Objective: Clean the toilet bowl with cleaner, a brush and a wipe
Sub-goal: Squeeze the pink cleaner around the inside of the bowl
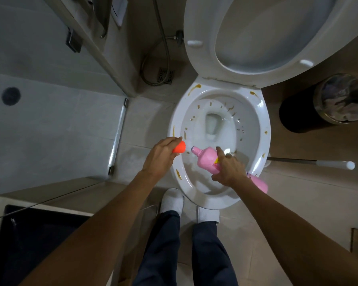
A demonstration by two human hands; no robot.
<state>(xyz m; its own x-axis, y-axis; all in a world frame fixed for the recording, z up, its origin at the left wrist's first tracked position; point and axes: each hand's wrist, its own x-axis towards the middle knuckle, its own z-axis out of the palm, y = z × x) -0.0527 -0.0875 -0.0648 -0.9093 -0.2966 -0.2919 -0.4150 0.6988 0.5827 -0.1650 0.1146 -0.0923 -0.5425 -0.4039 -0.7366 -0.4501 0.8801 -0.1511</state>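
1. Your right hand [228, 169] is wrapped round the pink bottle [207, 163]. The bottle lies tipped on its side over the bowl [262, 129], with its open neck pointing to about 10 o'clock.
2. Your left hand [163, 154] holds the orange cap [179, 149] in its curled fingers, at 9 o'clock from the bottle neck and just above the rim.
3. The bowl sits in the middle of the view, with brown spots all round the rim and the inside.
4. The brush handle [310, 162] sticks out at 3 o'clock from the bowl, low by the floor.
5. What could go wrong: the neck points near the rim edge, so cleaner could run onto the floor or onto your socks [172, 200] (they are right under the bowl at 6 o'clock).
6. A hard squeeze could splash cleaner onto your left hand, since it is so close to the neck.
7. The cap could slip and fall into the water.
8. Hard to see: no cleaner can be made out coming from the neck.
9. The brush head is hidden behind the bowl, and your right hand covers most of the label.
10. No wipe is in view.
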